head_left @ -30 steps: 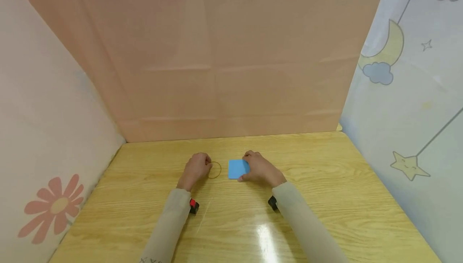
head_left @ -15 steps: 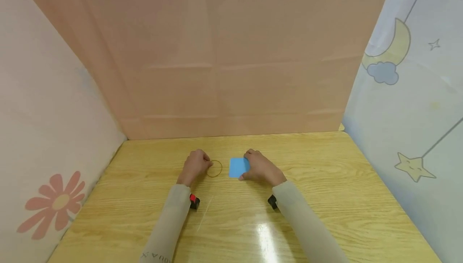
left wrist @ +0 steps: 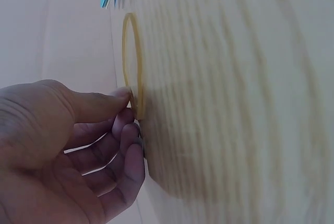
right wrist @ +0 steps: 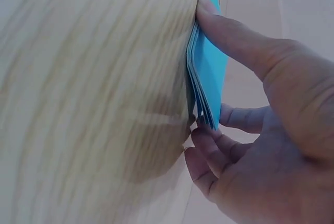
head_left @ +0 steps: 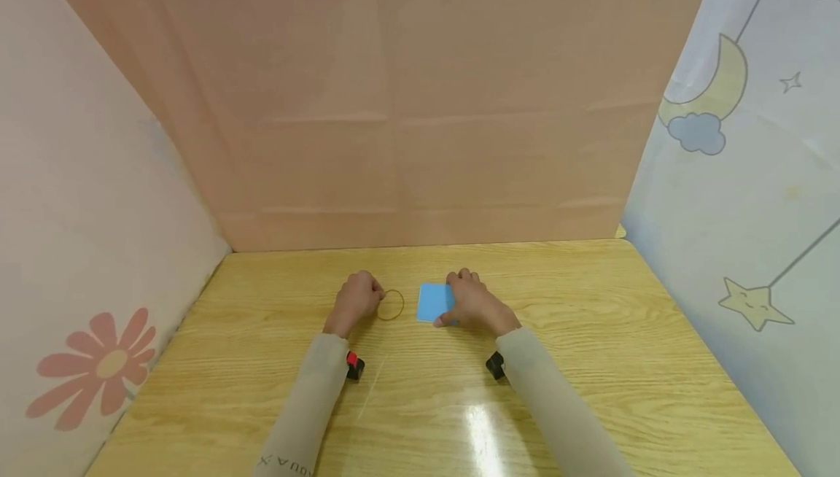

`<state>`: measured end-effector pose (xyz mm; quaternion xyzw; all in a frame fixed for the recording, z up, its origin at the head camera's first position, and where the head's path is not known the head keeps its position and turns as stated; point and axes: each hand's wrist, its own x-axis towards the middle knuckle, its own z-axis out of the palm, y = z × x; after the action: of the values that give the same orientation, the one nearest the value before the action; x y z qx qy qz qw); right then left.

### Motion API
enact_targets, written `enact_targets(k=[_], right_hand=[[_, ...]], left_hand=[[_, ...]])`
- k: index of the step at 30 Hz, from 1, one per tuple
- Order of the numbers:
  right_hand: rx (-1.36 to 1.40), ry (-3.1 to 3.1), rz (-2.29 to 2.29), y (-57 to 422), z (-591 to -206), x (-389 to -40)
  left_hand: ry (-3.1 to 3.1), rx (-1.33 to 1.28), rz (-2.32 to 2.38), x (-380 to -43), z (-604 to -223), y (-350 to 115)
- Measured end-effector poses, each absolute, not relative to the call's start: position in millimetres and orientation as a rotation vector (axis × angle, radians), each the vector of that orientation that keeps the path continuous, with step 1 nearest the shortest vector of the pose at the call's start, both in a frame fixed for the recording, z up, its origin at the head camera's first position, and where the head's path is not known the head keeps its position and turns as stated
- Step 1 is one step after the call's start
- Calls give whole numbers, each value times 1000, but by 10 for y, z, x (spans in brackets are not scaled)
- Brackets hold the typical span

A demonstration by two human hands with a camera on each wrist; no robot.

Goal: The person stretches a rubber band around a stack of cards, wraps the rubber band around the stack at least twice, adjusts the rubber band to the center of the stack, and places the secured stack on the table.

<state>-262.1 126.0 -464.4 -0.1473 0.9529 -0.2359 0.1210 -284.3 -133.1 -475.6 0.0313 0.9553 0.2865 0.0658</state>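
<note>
My left hand (head_left: 356,300) pinches the near-left side of a thin yellow-brown rubber band (left wrist: 138,51) between thumb and index finger. The band forms a loop at the tabletop. To its right lies a small stack of square blue paper sheets (head_left: 433,303), apart from the band. My right hand (head_left: 477,305) grips the stack's right side, thumb along the near edge and fingers at the far and right side. In the right wrist view the blue sheets (right wrist: 210,72) bend upward at the end by the fingers, and their layers fan slightly apart. The fingertips partly disappear behind the sheets.
The wood-grain table (head_left: 420,404) extends around both hands. A peach-coloured backdrop (head_left: 420,134) rises at its far edge. Patterned white panels stand left (head_left: 98,192) and right (head_left: 755,192). Small black wrist devices show below both sleeves.
The right side of the blue stack has been lifted and bent up a little, with the right fingers shifting slightly. The left hand keeps its pinch on the rubber band. The head view shifts slightly.
</note>
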Motion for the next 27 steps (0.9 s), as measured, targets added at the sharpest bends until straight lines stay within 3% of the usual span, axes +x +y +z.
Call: enact_targets(k=[27], right_hand=[[-301, 2700, -1164, 1391, -4836, -2646]], left_hand=[[2894, 92, 870, -2766, -4821, -1392]])
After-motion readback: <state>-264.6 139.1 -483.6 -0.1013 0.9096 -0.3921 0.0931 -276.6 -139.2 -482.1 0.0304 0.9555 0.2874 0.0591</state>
